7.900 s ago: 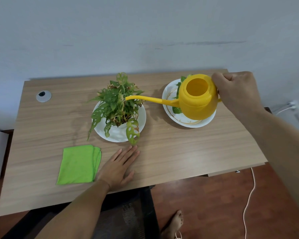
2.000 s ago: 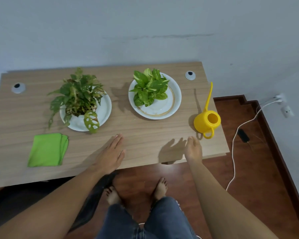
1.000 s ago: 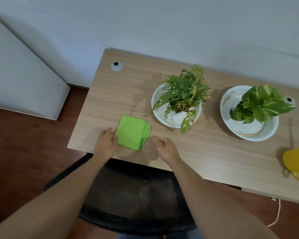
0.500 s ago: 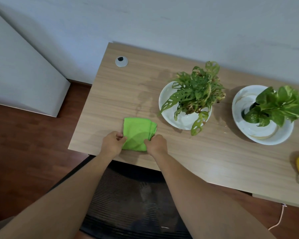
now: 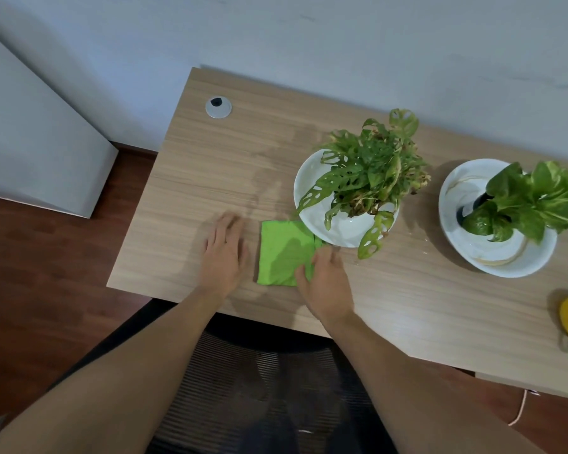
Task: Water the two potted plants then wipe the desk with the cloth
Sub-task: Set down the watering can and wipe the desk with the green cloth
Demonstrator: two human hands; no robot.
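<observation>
The cloth point(image 5: 284, 253) lies folded on the desk point(image 5: 407, 306), touching the left plant's dish point(image 5: 341, 231). The right hand point(image 5: 325, 280) rests on it, perhaps pinching; the left hand point(image 5: 225, 253) lies flat, fingers spread, beside.

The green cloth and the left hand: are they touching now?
Apart. In the head view, the left hand lies flat on the desk, and a strip of bare wood separates it from the green cloth.

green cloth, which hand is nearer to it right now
The right hand: it rests on the near right part of the folded green cloth. The left hand lies flat on the wooden desk just left of the cloth, not touching it.
</observation>
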